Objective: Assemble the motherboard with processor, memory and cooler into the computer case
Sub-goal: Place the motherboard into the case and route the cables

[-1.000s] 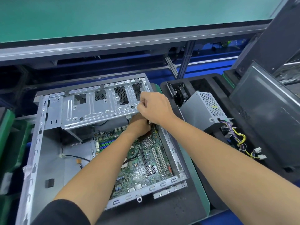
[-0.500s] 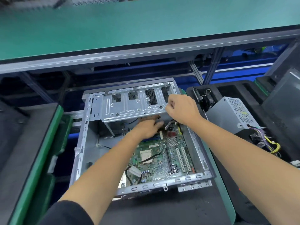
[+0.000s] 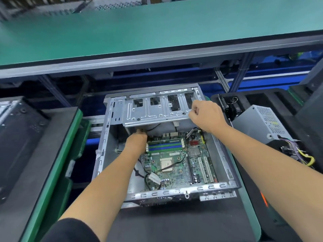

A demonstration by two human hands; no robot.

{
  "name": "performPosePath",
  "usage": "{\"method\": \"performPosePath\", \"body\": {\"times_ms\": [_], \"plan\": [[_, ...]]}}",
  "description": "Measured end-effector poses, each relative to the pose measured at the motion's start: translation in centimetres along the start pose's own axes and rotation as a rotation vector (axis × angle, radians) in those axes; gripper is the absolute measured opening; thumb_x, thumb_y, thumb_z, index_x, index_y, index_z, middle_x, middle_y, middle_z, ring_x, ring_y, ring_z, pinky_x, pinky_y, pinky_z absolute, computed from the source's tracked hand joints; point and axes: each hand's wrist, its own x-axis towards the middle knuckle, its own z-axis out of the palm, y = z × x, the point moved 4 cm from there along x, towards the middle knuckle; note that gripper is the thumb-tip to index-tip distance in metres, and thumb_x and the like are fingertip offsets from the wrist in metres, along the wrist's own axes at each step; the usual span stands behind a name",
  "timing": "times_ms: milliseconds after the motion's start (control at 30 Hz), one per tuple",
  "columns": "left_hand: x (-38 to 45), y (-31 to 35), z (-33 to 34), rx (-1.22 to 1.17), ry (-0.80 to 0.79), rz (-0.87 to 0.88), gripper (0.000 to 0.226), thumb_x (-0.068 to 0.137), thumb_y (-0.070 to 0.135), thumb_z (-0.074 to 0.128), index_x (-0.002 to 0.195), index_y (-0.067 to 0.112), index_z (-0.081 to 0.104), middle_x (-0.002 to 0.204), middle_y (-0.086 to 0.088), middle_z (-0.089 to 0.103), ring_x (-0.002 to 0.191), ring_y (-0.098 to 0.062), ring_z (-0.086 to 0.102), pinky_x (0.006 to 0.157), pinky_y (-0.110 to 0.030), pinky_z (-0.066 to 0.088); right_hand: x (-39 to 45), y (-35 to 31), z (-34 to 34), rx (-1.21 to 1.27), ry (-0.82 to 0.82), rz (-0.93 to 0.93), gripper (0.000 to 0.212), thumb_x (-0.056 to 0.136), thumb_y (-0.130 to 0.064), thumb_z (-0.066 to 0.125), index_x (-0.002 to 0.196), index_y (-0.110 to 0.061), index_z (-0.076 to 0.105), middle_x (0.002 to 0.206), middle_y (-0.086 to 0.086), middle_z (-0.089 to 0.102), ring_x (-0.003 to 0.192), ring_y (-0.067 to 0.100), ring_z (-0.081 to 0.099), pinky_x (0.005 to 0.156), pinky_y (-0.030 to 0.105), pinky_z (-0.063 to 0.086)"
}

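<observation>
Reaching into the open computer case (image 3: 103,145), the person's left hand (image 3: 137,141) goes under the drive cage (image 3: 153,110) at the case's far end; fingers hidden, grip can't be told. Right hand (image 3: 206,116) grasps the cage's right corner. Motherboard (image 3: 176,163) w/ memory & bare processor lies inside; no cooler. Best to steady the cage & keep cables off the socket.

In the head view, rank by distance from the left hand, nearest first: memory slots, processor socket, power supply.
From the left hand:
1. Memory slots, right beside it, at the board's far edge.
2. Processor socket, mid-board, nearer the person.
3. Power supply, outside the case, far right.
</observation>
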Motion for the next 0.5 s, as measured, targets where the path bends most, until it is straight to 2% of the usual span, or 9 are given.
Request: {"method": "performPosePath", "body": {"times_ms": [133,233,300,333,400,500], "plan": [[0.0,-0.4,0.0,-0.041,0.028,-0.008,0.04,0.087,-0.005,0.048,0.127,-0.005,0.047,0.128,-0.022,0.05,0.106,-0.029,0.06,0.084,-0.034,0.051,0.1,0.2,0.1,-0.013,0.004,0.001,0.014,0.085,-0.018,0.052,0.076,-0.009,0.057,0.061,0.004,0.058,0.06,0.023,0.051,0.051,0.027,0.034],[0.1,-0.3,-0.1,-0.103,0.059,-0.008,0.038,0.087,-0.003,0.049,0.125,-0.003,0.049,0.126,-0.02,0.05,0.107,-0.032,0.058,0.087,-0.037,0.05,0.1,0.2,0.2,-0.004,0.004,0.005,0.014,0.085,-0.018,0.052,0.075,-0.009,0.057,0.062,0.005,0.059,0.063,0.025,0.055,0.055,0.03,0.04],[0.4,-0.2,-0.9,-0.24,0.093,-0.042,0.037,0.09,0.002,0.048,0.127,0.001,0.048,0.127,-0.018,0.052,0.112,-0.033,0.055,0.092,-0.036,0.046,0.2,0.2,0.3,0.006,0.002,0.01,0.014,0.084,-0.018,0.052,0.074,-0.009,0.056,0.062,0.005,0.059,0.064,0.026,0.056,0.059,0.031,0.045],[0.6,0.0,-1.5,-0.336,0.105,-0.061,0.036,0.091,0.003,0.047,0.126,0.003,0.05,0.126,-0.018,0.055,0.111,-0.033,0.055,0.091,-0.036,0.045,0.2,0.2,0.2,0.005,0.002,0.011,0.014,0.084,-0.018,0.052,0.074,-0.009,0.056,0.062,0.005,0.059,0.064,0.026,0.056,0.059,0.031,0.046],[1.2,0.7,-2.2,-0.475,0.083,-0.053,0.032,0.086,0.0,0.046,0.116,0.006,0.056,0.115,-0.019,0.061,0.096,-0.033,0.057,0.079,-0.034,0.047,0.3,0.2,0.2,0.004,0.003,0.012,0.014,0.084,-0.018,0.052,0.074,-0.01,0.056,0.062,0.004,0.059,0.062,0.025,0.056,0.058,0.03,0.046],[1.6,1.7,-1.6,-0.583,-0.047,-0.04,0.022,0.089,0.009,0.044,0.105,0.007,0.059,0.102,-0.016,0.063,0.081,-0.03,0.056,0.068,-0.029,0.044,0.3,0.2,0.4,0.002,0.0,0.013,0.014,0.084,-0.019,0.052,0.075,-0.01,0.056,0.063,0.004,0.06,0.061,0.023,0.054,0.056,0.029,0.044]]}}
